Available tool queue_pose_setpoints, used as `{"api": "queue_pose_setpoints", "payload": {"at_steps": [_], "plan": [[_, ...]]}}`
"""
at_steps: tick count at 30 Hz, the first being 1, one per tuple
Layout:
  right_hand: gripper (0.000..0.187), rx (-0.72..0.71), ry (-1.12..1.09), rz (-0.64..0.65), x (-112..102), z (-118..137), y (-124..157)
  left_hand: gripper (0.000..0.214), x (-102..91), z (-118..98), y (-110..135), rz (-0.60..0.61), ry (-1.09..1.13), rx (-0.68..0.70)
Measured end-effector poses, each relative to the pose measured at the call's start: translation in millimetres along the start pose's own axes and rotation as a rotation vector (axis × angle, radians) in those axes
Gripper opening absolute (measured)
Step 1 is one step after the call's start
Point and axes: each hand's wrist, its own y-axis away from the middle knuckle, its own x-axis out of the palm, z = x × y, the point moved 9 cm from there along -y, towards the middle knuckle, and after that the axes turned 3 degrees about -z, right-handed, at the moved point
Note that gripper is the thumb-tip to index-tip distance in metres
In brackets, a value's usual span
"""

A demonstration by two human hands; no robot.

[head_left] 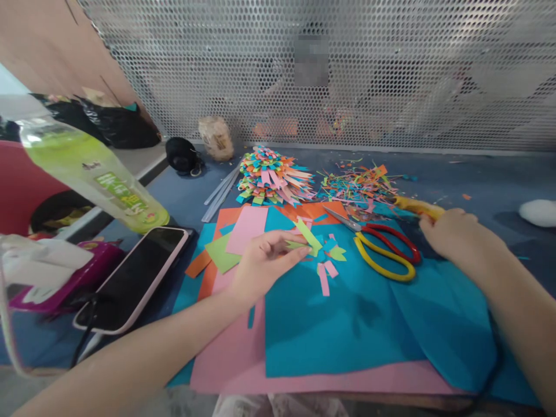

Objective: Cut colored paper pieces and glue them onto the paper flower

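Observation:
My left hand pinches a light green paper strip between thumb and fingers, above the blue sheet. Around its fingertips lie small cut pieces: pink strips, a notched green piece and blue bits. At the right, my right hand is wrapped round a yellow hot glue gun, whose nozzle points left toward the scrap pile. Scissors with one red and one yellow handle rest on the blue paper between my hands, blades pointing up and left.
Behind the paper stands a layered, fringed paper cone, beside a heap of shredded scraps. Clear glue sticks lie left of it. A phone, a drink bottle and a black round object occupy the left; a perforated metal panel closes the back.

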Motion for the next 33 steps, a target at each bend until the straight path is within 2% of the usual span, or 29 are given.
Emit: {"api": "queue_pose_setpoints", "payload": {"at_steps": [2, 5, 6, 8, 11, 13, 18, 24, 29, 33], "plan": [[0.066, 0.095, 0.067, -0.041, -19.7, 0.1, 4.5, 0.018, -0.8, 1.8, -0.9, -0.004, 0.004, -0.001], [0.06, 0.091, 0.095, -0.173, -58.1, 19.7, 15.8, 0.019, -0.8, 8.2, -2.9, -0.001, 0.021, -0.013], [0.057, 0.033, 0.066, -0.249, -71.5, 31.3, 21.1, 0.02, -0.1, 10.9, -3.7, 0.006, 0.039, -0.019], [0.052, -0.176, -0.049, -0.422, -96.2, 58.9, 37.4, 0.021, 2.3, 15.7, -5.4, 0.027, 0.086, -0.028], [0.062, -0.511, -0.227, -0.653, -121.3, 89.4, 73.8, 0.023, 5.0, 19.3, -7.5, 0.044, 0.09, -0.022], [0.072, -0.633, -0.283, -0.716, -126.1, 97.7, 92.0, 0.022, 4.9, 19.8, -8.6, 0.036, 0.053, -0.015], [0.085, -0.819, -0.302, -0.726, -118.9, 106.8, 110.8, 0.022, 3.5, 22.6, -10.3, 0.015, 0.016, -0.044], [0.088, -0.803, -0.278, -0.758, -118.2, 103.9, 109.4, 0.021, 0.6, 24.1, -11.2, -0.004, -0.001, -0.04], [0.09, -0.882, -0.271, -0.823, -125.0, 109.4, 117.6, 0.022, 0.5, 24.5, -10.1, 0.0, -0.012, -0.04], [0.092, -0.91, -0.278, -0.821, -125.5, 111.1, 119.7, 0.022, 0.1, 23.4, -10.6, -0.002, -0.013, -0.036]]}}
